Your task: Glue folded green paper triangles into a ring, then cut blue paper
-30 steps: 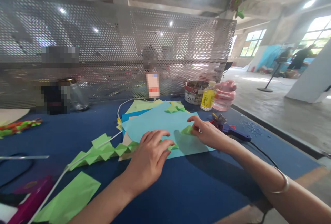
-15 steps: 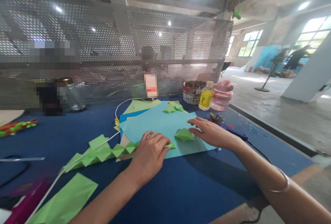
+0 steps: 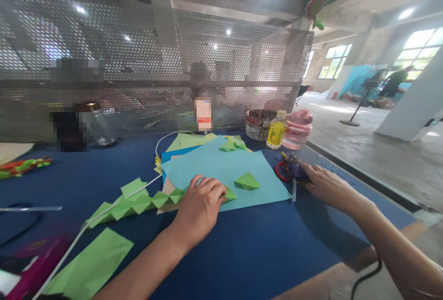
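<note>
My left hand (image 3: 204,198) is closed over the right end of a folded green paper chain (image 3: 133,203), its fingers curled round the paper on the light blue sheet (image 3: 194,166). The hand hides part of the chain. A loose folded green paper piece (image 3: 247,181) lies on the sheet to the right of it. My right hand (image 3: 327,184) is at the table's right side, closed round a dark blue glue gun (image 3: 300,171). A clear glue stick (image 3: 294,190) shows beside the gun. My palm covers most of the handle.
Red-handled scissors (image 3: 282,171) lie by the glue gun. Behind stand a woven basket (image 3: 258,127), a yellow-labelled bottle (image 3: 276,133) and a pink jug (image 3: 296,131). A white cable (image 3: 74,240) crosses the left side near a flat green sheet (image 3: 92,263). Perforated metal panels (image 3: 145,74) border the table's back.
My right hand has moved right, from above the blue sheet to the glue gun, and has taken hold of it. My left hand stays on the green chain.
</note>
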`<state>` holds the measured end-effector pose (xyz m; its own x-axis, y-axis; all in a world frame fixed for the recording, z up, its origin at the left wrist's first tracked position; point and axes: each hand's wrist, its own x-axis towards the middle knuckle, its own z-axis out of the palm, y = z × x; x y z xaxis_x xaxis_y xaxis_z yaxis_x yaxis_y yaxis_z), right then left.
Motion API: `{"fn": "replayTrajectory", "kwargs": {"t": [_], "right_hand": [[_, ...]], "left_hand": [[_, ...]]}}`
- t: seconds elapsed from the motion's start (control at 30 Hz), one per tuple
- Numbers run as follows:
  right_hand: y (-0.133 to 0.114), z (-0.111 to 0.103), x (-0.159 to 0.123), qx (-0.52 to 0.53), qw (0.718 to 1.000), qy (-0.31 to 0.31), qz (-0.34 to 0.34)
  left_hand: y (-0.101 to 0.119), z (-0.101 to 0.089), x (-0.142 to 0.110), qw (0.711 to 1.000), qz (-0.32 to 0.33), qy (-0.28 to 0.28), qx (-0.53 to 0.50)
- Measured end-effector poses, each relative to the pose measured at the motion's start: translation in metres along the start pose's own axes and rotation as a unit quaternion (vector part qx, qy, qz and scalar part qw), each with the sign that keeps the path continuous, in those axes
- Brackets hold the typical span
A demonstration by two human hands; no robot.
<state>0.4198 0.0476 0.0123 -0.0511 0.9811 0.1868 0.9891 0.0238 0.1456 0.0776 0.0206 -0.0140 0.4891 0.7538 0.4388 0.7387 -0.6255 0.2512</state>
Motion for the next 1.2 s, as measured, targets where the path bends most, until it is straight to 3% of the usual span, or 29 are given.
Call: {"fn": "replayTrajectory", "kwargs": {"t": [0.17,0.3,0.4,0.47,0.53,0.63,0.73,0.9,1.2], "right_hand": [[-0.008,0.004,0.002,-0.032,0.999,-0.021,0.029],[-0.007,-0.003,0.000,-0.048,0.997,-0.003,0.066],[-0.006,-0.015,-0.004,-0.021,0.995,0.059,0.081],[-0.011,-0.025,-0.008,0.067,0.987,0.137,0.041],[-0.021,-0.031,-0.013,0.186,0.966,0.175,-0.026],[-0.043,-0.033,-0.023,0.319,0.937,0.085,-0.112],[-0.062,-0.026,-0.035,0.369,0.918,-0.004,-0.145],[-0.075,-0.017,-0.046,0.370,0.908,-0.014,-0.196],[-0.088,-0.027,-0.042,0.358,0.901,-0.078,-0.231]], "left_hand": [[0.000,0.001,-0.003,1.000,0.001,-0.009,0.021],[-0.002,0.003,-0.004,1.000,0.010,0.013,0.023],[-0.003,0.004,-0.006,0.999,0.020,0.031,0.028],[-0.003,0.003,-0.006,0.998,0.026,0.042,0.033],[-0.004,0.003,-0.007,0.998,0.030,0.049,0.038],[-0.006,0.004,-0.008,0.997,0.036,0.050,0.042],[-0.007,0.006,-0.009,0.997,0.042,0.053,0.043],[-0.007,0.010,-0.011,0.995,0.057,0.067,0.043],[-0.002,0.009,-0.013,0.991,0.084,0.096,0.046]]}}
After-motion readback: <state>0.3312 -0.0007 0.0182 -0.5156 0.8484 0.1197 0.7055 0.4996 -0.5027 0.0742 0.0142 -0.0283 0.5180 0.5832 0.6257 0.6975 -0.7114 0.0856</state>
